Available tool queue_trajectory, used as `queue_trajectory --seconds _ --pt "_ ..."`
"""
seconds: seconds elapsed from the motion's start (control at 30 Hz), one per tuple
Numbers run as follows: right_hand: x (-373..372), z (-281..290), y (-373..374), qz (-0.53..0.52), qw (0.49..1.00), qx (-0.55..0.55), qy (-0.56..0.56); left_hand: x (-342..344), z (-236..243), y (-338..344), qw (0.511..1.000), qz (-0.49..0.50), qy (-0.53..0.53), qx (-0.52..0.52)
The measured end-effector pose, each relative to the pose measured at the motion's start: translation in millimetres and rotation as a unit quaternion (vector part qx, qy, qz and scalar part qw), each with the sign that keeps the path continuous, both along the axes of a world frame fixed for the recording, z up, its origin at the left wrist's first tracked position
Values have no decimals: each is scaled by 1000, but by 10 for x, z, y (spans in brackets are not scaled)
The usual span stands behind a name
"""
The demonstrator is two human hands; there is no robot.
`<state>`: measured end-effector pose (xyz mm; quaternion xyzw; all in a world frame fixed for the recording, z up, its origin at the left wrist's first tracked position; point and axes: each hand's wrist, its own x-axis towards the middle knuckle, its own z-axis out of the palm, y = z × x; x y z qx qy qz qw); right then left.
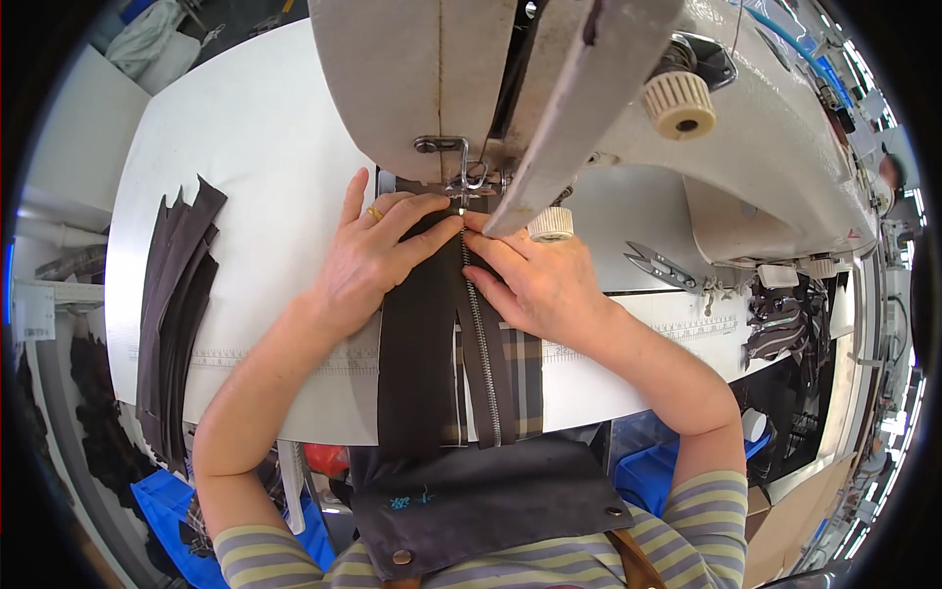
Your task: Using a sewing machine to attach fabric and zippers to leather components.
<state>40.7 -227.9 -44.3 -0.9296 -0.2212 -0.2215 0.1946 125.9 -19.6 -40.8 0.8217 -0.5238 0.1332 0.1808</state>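
My left hand [388, 245] has its bent fingertips and thumb on a dark fabric strip [414, 363] at the zipper's top end, little finger raised. My right hand [535, 280] pinches the edge of the metal zipper [486, 383] on dark tape, thumb lower and fingers above. Beneath lies checked fabric [520, 388] with a pale edge. The pieces reach under the sewing machine's presser foot [469, 182], just above my fingertips. A white knurled knob [549, 224] partly hides the area above my right hand.
A pile of dark strips [177, 294] lies left on the white table [245, 128]. Thread snips [657, 263] lie right of the machine body [765, 157], near piled striped pieces [785, 324]. Blue bins [157, 506] stand below the table edge, behind my arms.
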Motion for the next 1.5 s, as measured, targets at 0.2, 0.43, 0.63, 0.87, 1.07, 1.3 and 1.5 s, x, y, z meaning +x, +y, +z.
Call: queue_trajectory --seconds 0.2,0.43,0.63,0.87,1.07,1.3,1.5 --pt "11 -7 -7 0 1000 9 3 41 30 3 999 -17 35 9" --pt "23 -21 -16 4 1000 14 3 37 22 23 999 -23 44 12" --pt "34 -31 -36 4 998 52 17 3 -22 47 997 -24 77 -6" --pt "67 -1 8 -6 999 -22 37 -68 33 60 998 0 52 38" --pt "61 -35 -19 -1 999 -25 24 -171 38 56 996 38 44 66" --pt "99 -33 -79 -30 999 -44 11 -87 26 -19 996 38 71 26" --pt "-379 530 -339 -27 997 -58 -49 -82 15 37 995 49 80 40"
